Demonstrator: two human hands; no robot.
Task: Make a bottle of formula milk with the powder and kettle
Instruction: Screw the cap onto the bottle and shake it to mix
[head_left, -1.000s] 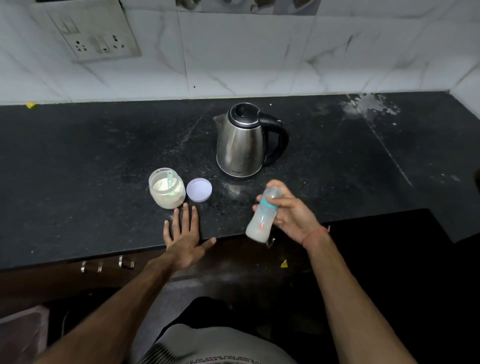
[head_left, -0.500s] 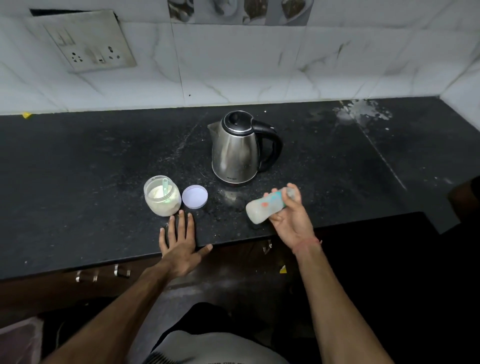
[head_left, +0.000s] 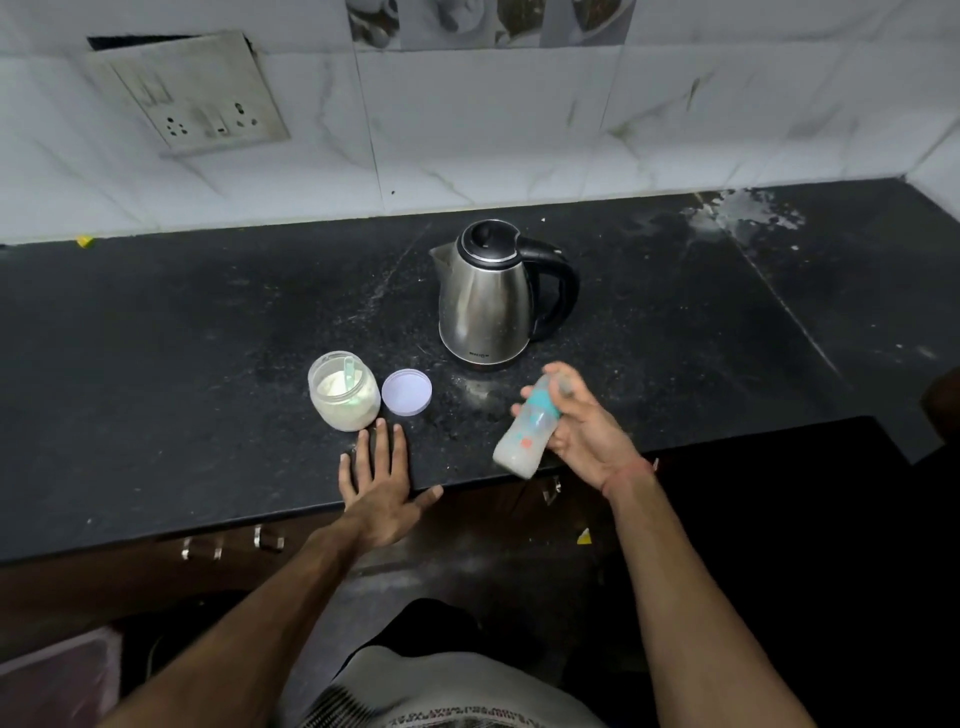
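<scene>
The counter (head_left: 156, 364) lies bare to the left of my powder jar (head_left: 344, 392) and to the right of the kettle (head_left: 488, 296). In the middle the jar, its lid (head_left: 407, 392) just beside it and the kettle stand close together. My left hand (head_left: 382, 480) lies flat at the near edge, fingers (head_left: 379, 436) almost at the jar.

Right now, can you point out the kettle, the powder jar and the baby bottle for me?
kettle (head_left: 485, 306), head view, on its steel body.
powder jar (head_left: 344, 392), head view, on its clear side wall.
baby bottle (head_left: 522, 439), head view, on its milky lower body, held in the right hand (head_left: 587, 431).
</scene>
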